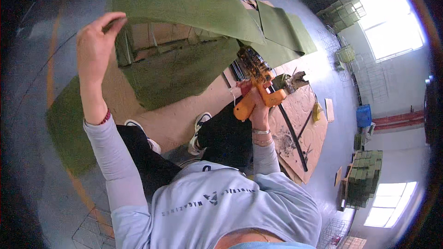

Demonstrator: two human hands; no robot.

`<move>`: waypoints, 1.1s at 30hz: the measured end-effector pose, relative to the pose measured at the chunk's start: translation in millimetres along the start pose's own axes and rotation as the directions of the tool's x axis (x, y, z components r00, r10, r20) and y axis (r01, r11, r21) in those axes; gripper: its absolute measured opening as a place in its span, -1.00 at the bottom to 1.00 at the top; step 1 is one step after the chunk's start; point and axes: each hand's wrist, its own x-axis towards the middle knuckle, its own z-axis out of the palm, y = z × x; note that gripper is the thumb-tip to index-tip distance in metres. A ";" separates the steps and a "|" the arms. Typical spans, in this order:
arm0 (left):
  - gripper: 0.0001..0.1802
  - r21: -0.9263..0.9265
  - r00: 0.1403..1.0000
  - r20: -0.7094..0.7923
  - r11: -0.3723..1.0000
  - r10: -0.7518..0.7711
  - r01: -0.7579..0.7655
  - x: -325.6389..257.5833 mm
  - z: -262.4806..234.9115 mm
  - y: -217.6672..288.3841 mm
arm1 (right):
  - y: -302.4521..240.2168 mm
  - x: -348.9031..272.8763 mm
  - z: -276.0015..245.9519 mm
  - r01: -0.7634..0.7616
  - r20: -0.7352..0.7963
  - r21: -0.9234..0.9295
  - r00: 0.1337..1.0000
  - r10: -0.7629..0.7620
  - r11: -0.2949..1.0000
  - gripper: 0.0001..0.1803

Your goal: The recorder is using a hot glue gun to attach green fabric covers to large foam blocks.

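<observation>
My left hand [96, 39] is raised, its thumb and fingers pinched on the near left edge of a green fabric sheet [180, 0]. The lifted sheet bows over a wire frame [159, 34], with more green fabric [184, 76] beneath. My right hand [259, 107] is wrapped round the handle of an orange glue gun [244, 106]. Its front part is coated in dark, burnt-looking residue. The gun's tip points away from me, at the sheet's near right edge; whether it touches cannot be told.
Cardboard [295, 124] covers the floor under the work, with a black rod [293, 136], dark crumbs and a yellow object [317, 111] on it. Another green sheet [281, 27] lies at the far right. Stacked green frames [364, 177] and a blue bin [363, 116] stand along the right.
</observation>
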 end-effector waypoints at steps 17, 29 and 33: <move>-0.90 -0.416 0.952 -0.278 0.909 -0.127 0.000 33.2 8.1 25.5 | -46.8 29.2 -22.4 -0.093 -0.239 -0.404 0.971 -0.007 0.910 -0.72; -0.94 -0.711 0.952 -0.220 0.703 -0.213 -0.007 36.7 29.7 -9.0 | -51.5 37.6 -38.5 -0.080 -0.232 -0.404 0.973 -0.017 0.911 -0.71; -0.92 -0.548 0.918 -0.380 0.828 -0.115 -0.123 24.3 22.5 8.4 | -51.9 38.3 -24.3 -0.048 -0.199 -0.404 0.979 -0.036 0.914 -0.73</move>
